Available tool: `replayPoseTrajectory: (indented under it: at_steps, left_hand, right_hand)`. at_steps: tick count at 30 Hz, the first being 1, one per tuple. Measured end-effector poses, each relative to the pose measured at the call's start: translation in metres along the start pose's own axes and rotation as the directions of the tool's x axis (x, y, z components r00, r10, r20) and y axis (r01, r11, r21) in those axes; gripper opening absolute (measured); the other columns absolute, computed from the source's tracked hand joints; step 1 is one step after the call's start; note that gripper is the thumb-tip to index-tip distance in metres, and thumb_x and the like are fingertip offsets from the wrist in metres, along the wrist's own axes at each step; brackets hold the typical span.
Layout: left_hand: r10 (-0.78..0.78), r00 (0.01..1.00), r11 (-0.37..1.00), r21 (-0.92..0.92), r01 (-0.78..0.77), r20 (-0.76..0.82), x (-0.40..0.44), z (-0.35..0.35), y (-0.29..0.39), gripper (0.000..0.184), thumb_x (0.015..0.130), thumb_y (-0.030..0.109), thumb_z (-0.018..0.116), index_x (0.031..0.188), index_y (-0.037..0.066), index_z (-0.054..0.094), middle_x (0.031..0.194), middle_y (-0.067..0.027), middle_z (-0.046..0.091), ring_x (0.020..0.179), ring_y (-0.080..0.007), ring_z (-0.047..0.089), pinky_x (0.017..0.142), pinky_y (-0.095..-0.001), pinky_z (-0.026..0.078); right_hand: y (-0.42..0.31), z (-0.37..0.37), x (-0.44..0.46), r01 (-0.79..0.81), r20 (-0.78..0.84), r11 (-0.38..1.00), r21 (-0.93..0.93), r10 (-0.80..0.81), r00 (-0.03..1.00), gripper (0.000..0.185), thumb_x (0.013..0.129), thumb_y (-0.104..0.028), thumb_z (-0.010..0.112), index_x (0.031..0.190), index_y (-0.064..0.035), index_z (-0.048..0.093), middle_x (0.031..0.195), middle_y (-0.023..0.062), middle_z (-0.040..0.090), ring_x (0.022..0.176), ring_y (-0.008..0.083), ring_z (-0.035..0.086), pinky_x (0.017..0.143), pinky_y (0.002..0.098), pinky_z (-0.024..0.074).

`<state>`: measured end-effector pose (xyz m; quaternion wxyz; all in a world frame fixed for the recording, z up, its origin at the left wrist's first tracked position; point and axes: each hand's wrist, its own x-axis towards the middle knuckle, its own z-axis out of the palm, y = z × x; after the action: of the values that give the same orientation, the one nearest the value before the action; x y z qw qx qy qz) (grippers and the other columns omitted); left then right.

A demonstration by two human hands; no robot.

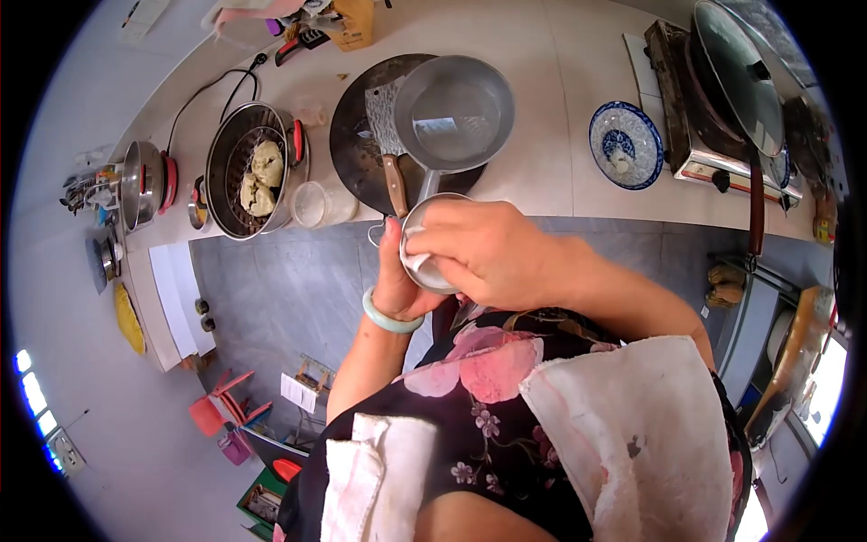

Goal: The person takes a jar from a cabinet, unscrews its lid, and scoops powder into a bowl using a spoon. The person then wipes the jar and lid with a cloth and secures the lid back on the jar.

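At the counter's (560, 158) edge, we grip the cup (437, 275) in our left hand (397, 294), our right hand (488, 253) closed on something white (417, 261) inside, and pressing too hard could slip the cup loose or jolt the pan's handle (429, 186).

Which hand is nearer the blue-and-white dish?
Right. The right hand, over the round container, is left of the dish and closer to the person; the left hand, holding the container, is farther left.
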<state>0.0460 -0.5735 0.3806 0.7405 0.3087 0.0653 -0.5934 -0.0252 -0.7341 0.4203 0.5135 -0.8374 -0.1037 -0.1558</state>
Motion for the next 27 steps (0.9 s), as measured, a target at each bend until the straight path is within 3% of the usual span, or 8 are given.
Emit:
replayPoseTrajectory:
  at_steps: [5, 8, 11, 14, 17, 20, 27]
  left_hand:
    - [0.031, 0.997, 0.977, 0.211, -0.016, -0.067, -0.002, 0.008, 0.003, 0.084, 0.087, 0.073, 0.037, 0.134, 0.004, 0.048, 0.130, -0.0169, 0.055, 0.119, -0.0317, 0.056, 0.098, -0.0448, 0.047]
    - [0.019, 1.000, 0.957, 0.291, -0.014, -0.011, -0.001, 0.005, 0.005, 0.084, 0.088, 0.073, 0.036, 0.136, 0.004, 0.046, 0.130, -0.0155, 0.056, 0.117, -0.0294, 0.057, 0.093, -0.0421, 0.050]
    - [-0.015, 0.998, 0.957, 0.289, -0.003, 0.058, 0.000, 0.005, 0.006, 0.080, 0.091, 0.067, 0.041, 0.140, 0.003, 0.041, 0.136, -0.0145, 0.051, 0.124, -0.0261, 0.051, 0.103, -0.0410, 0.042]
    - [-0.005, 0.993, 0.954, 0.298, -0.030, 0.116, 0.003, 0.000, 0.007, 0.080, 0.091, 0.066, 0.042, 0.141, 0.004, 0.040, 0.136, -0.0130, 0.050, 0.124, -0.0247, 0.051, 0.104, -0.0409, 0.042]
    - [-0.019, 0.986, 0.970, 0.241, -0.022, 0.167, 0.002, -0.002, 0.011, 0.079, 0.091, 0.064, 0.044, 0.142, 0.004, 0.039, 0.136, -0.0123, 0.050, 0.124, -0.0239, 0.051, 0.104, -0.0410, 0.042]
    - [-0.006, 0.989, 0.965, 0.261, -0.033, 0.148, 0.001, -0.002, 0.010, 0.078, 0.091, 0.063, 0.045, 0.142, 0.004, 0.038, 0.137, -0.0121, 0.050, 0.124, -0.0240, 0.051, 0.104, -0.0406, 0.041]
    - [0.060, 0.997, 0.937, 0.341, -0.075, 0.056, 0.006, 0.004, 0.006, 0.071, 0.093, 0.056, 0.048, 0.141, 0.004, 0.040, 0.133, -0.0102, 0.052, 0.122, -0.0205, 0.051, 0.101, -0.0370, 0.042]
  right_hand:
    - [-0.003, -0.015, -0.006, -0.033, 0.367, 0.999, -0.028, 0.041, 0.929, 0.016, 0.079, -0.008, 0.060, 0.093, -0.0075, 0.068, 0.087, 0.0082, 0.061, 0.081, 0.0297, 0.064, 0.066, 0.0408, 0.0516]
    - [-0.012, -0.029, -0.004, -0.054, 0.568, 0.976, -0.209, 0.166, 0.806, 0.020, 0.075, -0.008, 0.064, 0.095, -0.0103, 0.065, 0.083, 0.0068, 0.058, 0.080, 0.0274, 0.062, 0.064, 0.0406, 0.0515]
    - [-0.009, -0.035, -0.007, 0.077, 0.638, 0.935, -0.348, 0.176, 0.750, 0.015, 0.074, -0.008, 0.064, 0.089, -0.0095, 0.065, 0.084, 0.0073, 0.059, 0.080, 0.0279, 0.062, 0.063, 0.0414, 0.0521]
    - [-0.004, -0.039, -0.009, 0.202, 0.596, 0.852, -0.483, 0.151, 0.789, 0.011, 0.073, -0.008, 0.064, 0.084, -0.0079, 0.063, 0.084, 0.0080, 0.058, 0.079, 0.0282, 0.062, 0.063, 0.0408, 0.0521]
    - [-0.005, -0.049, -0.004, 0.095, 0.531, 0.866, -0.491, 0.212, 0.820, 0.012, 0.072, -0.009, 0.064, 0.083, -0.0064, 0.062, 0.082, 0.0084, 0.058, 0.078, 0.0285, 0.062, 0.065, 0.0395, 0.0524]
    - [-0.008, -0.058, -0.001, 0.054, 0.389, 0.907, -0.417, 0.125, 0.913, 0.012, 0.075, -0.009, 0.062, 0.083, -0.0009, 0.066, 0.081, 0.0135, 0.063, 0.082, 0.0303, 0.064, 0.068, 0.0406, 0.0539]
    - [0.008, -0.037, -0.012, 0.186, 0.447, 0.814, -0.550, 0.099, 0.889, 0.009, 0.075, -0.010, 0.062, 0.080, -0.0025, 0.066, 0.080, 0.0118, 0.063, 0.081, 0.0299, 0.064, 0.066, 0.0390, 0.0539]
